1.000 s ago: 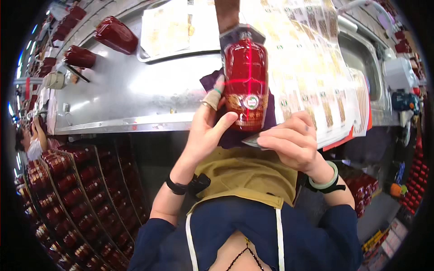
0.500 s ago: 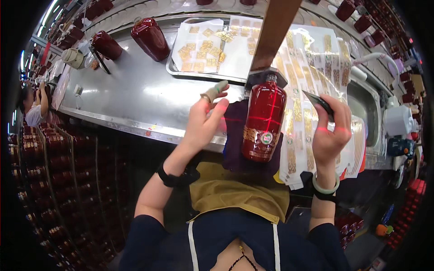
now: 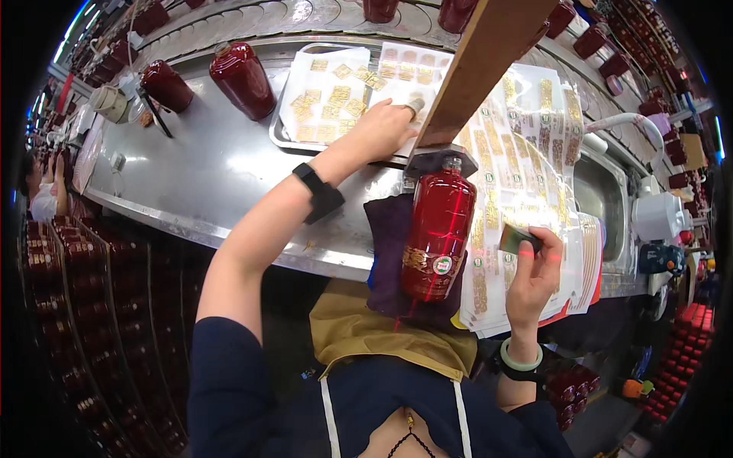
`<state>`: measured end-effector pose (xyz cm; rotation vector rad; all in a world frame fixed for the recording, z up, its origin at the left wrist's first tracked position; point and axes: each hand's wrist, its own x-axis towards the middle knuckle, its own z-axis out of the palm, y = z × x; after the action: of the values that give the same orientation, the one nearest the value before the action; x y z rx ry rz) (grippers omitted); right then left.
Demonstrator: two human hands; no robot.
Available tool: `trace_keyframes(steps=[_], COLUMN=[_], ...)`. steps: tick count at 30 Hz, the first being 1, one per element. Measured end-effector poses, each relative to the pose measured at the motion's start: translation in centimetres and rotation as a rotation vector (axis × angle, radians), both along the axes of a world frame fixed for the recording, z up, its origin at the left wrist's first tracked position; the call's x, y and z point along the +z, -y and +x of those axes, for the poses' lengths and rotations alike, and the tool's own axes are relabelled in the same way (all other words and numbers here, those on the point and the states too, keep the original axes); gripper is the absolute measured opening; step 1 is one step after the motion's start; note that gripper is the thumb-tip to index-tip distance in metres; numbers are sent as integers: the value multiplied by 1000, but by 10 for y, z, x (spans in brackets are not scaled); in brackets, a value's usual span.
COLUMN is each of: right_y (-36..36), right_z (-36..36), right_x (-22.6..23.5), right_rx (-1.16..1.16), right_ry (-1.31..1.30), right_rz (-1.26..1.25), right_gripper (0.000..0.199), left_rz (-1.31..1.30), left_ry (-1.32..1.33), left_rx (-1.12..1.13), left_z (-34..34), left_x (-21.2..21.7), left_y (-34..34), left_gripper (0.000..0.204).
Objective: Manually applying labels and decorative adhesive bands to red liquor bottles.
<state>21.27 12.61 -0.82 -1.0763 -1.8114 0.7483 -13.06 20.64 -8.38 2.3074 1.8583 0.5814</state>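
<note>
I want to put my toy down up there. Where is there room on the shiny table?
The metal counter is bare between the two red bottles at the back and its front edge, left of the tray of gold labels. The right is crowded: label sheets, the red bottle on the dark cloth, then the sink.

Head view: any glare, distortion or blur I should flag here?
Head view: fisheye bends the steel counter edge and blackens the corners; glare streaks the glossy red bottle and the counter; the left hand on the gold-label sheet and the right hand look sharp.
</note>
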Motion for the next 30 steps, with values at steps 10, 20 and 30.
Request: trace_keyframes(steps=[10, 20, 30], right_y=[44, 51, 16], right_z=[-10, -16, -19], right_x=[-25, -44, -13], right_rx=[454, 279, 276], right_ry=[276, 182, -104], right_rz=[241, 389, 35], right_gripper=[63, 70, 67], left_rz=[-179, 330, 270], left_ry=[236, 371, 371], left_rx=[-12, 315, 4], left_z=[-12, 38, 92], left_x=[23, 70, 93], left_y=[64, 111, 169], left_gripper=[18, 25, 32])
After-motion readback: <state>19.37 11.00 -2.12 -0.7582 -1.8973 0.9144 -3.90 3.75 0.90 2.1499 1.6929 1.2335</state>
